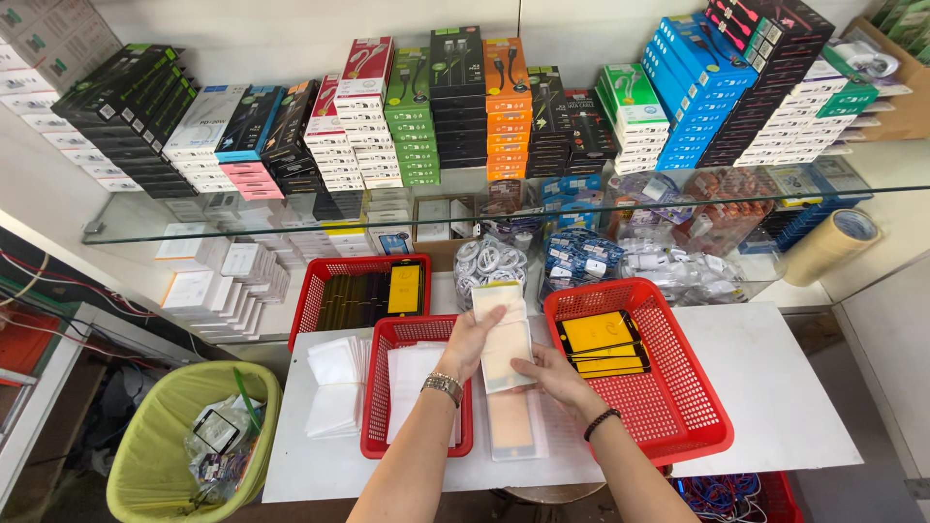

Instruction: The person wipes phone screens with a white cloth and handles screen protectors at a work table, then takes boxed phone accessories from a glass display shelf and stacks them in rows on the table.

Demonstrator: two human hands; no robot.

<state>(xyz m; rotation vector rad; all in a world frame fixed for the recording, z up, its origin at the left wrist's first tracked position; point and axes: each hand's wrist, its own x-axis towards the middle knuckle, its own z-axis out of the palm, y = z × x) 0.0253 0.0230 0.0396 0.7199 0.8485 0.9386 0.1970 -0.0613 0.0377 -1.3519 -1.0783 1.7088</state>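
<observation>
Shelf: a long glass shelf (291, 215) runs along the wall, loaded with stacks of coloured flat boxes (504, 107).
Table: a white rectangular tabletop (765, 387) stands below the shelf.
Bin: a lime-green plastic bin (155, 446) sits on the floor to the left of the table, with scraps inside.
Right basket: a red plastic mesh basket (668, 407) on the table holds yellow-and-black flat packs (601, 344).
Middle basket: a smaller red mesh basket (373, 426) holds white sleeves, just beside a pile of white sleeves (334, 387) on the table.
Sleeve in hand: a long white flat packet (504, 339) is held upright above the table, between the two front baskets.
Left hand: the left hand (472, 341), with a metal watch at the wrist, is closed on the packet's left edge.
Right hand: the right hand (554, 373), with a black band at the wrist, pinches the packet's lower right side.
</observation>
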